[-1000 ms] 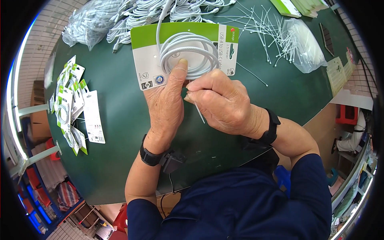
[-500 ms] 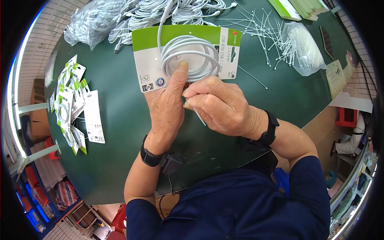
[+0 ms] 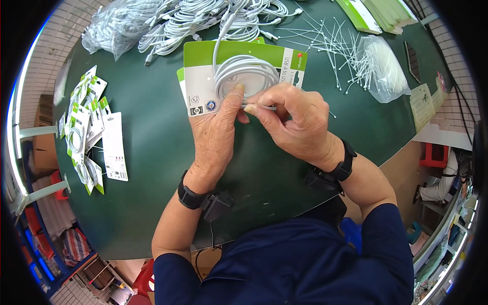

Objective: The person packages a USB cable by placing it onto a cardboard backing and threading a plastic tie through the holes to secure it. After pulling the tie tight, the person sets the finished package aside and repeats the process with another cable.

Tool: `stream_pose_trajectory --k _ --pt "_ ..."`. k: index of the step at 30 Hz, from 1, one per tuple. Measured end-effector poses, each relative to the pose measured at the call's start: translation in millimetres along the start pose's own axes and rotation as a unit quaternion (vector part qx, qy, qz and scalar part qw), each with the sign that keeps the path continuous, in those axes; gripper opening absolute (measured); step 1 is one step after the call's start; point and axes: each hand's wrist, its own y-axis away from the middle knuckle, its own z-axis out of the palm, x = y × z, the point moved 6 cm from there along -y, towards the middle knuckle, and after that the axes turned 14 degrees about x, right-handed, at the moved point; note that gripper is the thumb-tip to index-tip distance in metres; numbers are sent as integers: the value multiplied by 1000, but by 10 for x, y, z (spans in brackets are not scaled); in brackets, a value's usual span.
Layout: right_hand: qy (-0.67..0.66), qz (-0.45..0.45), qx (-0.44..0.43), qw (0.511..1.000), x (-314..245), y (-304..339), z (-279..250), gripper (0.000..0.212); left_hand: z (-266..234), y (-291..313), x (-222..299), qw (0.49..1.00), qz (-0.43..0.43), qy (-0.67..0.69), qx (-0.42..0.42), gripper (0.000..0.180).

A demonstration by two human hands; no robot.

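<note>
My left hand grips a green-and-white packaging card by its lower edge, thumb in front and the other fingers mostly hidden behind. Against the card's face lies a coiled white braided cable, pressed by that thumb; one end runs up past the card's top. A second green layer peeks out behind the card. At the coil's lower right, my right hand is closed, thumb and forefinger pinching a thin white cable tie. How the tie passes round the coil is hidden by the fingers.
Finished-looking carded cables lie piled at the left. Along the back are a bagged bundle of cables and loose white cables. Scattered cable ties, a plastic bag, stacked cards and a dark phone-like slab sit at right.
The card has shifted slightly right and tilted, baring its rear layer. My right hand has moved up and right, its fingers turning; the tie's tail no longer hangs below the hand.
</note>
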Motion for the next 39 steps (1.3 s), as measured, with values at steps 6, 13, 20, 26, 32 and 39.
stream_pose_trajectory --k 6,13,20,26,32,39 --pt "33 -143 -33 989 -151 61 64 20 45 -2 34 997 57 38 28 43" --pt "13 -118 -37 992 -99 66 101 19 -2 -27 7 996 72 37 41 40" --pt "20 -81 1 997 11 -76 31 24 9 3 -27 999 17 16 22 33" --pt "91 -179 -3 980 24 -120 37 28 34 19 -79 999 -5 19 30 32" --pt "103 -209 -36 972 -55 -147 13 34 18 26 -132 998 -28 44 40 30" --pt "89 -250 -51 963 -137 -127 -8 37 14 34 -146 997 -37 67 22 29"
